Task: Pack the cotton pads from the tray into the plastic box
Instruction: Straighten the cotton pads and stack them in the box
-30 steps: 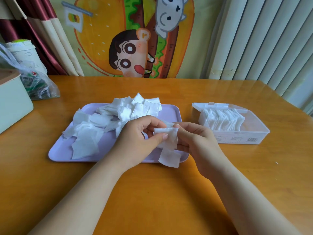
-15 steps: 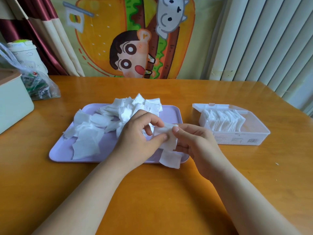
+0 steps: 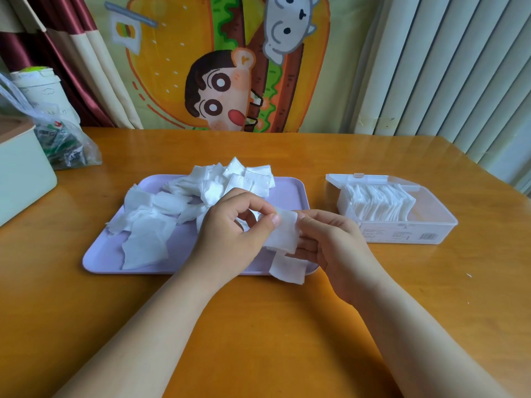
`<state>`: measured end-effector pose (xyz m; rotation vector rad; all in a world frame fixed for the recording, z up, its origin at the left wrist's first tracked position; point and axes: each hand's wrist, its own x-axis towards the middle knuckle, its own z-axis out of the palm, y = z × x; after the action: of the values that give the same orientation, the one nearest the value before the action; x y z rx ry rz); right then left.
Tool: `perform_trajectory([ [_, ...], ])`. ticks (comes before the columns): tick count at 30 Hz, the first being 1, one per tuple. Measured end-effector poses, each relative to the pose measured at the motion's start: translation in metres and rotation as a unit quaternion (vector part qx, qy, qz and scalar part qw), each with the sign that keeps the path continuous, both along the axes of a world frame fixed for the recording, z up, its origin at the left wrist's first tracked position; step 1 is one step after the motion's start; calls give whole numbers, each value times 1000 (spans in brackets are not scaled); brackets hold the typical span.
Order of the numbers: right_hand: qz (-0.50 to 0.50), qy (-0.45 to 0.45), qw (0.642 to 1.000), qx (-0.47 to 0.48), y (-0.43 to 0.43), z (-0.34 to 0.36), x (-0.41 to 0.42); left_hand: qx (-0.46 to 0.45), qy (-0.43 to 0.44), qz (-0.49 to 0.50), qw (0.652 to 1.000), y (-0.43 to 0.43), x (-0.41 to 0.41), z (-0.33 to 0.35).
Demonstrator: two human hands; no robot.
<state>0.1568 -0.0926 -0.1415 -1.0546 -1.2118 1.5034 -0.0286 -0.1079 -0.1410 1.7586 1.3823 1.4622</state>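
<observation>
A lilac tray (image 3: 103, 254) lies in the middle of the wooden table with several loose white cotton pads (image 3: 149, 225) heaped on it. Above the tray's front right corner both hands hold a small stack of cotton pads (image 3: 284, 234). My left hand (image 3: 232, 237) pinches its upper left edge with thumb and forefinger. My right hand (image 3: 330, 245) grips it from the right. One pad (image 3: 287, 268) hangs over the tray's front edge. To the right stands the clear plastic box (image 3: 431, 222), lid open, with a row of pads (image 3: 379, 205) upright inside its left half.
A pale green box (image 3: 20, 173) stands at the left edge, with a plastic bag (image 3: 66, 142) and a white tub (image 3: 37, 87) behind it. A cartoon cloth and curtains hang behind the table. Vertical blinds close off the right.
My left hand's fingers have shifted on the stack and the pads sit squarer between the two hands. The hands stay over the tray's front right corner.
</observation>
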Motion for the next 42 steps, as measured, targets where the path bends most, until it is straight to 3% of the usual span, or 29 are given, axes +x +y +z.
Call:
perform_trajectory([
  [10, 50, 3, 998, 22, -3, 5, 3, -17, 19, 18, 1000, 2, 0, -4],
  [14, 13, -29, 999, 40, -4, 3, 0, -21, 35, 57, 998, 1, 0, -4],
  [18, -94, -55, 993, 46, 0, -1, 1, -91, 119, 61, 987, -2, -5, -4],
  [22, -167, -86, 977, 98, 5, -7, 4, -216, 260, 30, 941, -7, 5, -6],
  [25, -177, -86, 975, 108, 6, -9, 4, -215, 268, 7, 939, -8, 9, -8],
  [29, -180, -77, 976, 98, 8, -11, 6, -231, 191, -60, 952, -6, 10, -11],
  [33, -167, -74, 980, 84, 9, -11, 8, -214, -29, -60, 975, -3, 3, -5],
  [37, -124, -67, 986, 87, 8, -7, 10, -197, -201, -118, 952, 0, -3, 4],
  [39, -90, -60, 990, 86, 7, -4, 10, -197, -246, -164, 935, -1, -1, 5],
  [42, -35, -45, 995, 77, 4, -1, 9, -185, -232, -138, 945, -3, 4, 5],
])
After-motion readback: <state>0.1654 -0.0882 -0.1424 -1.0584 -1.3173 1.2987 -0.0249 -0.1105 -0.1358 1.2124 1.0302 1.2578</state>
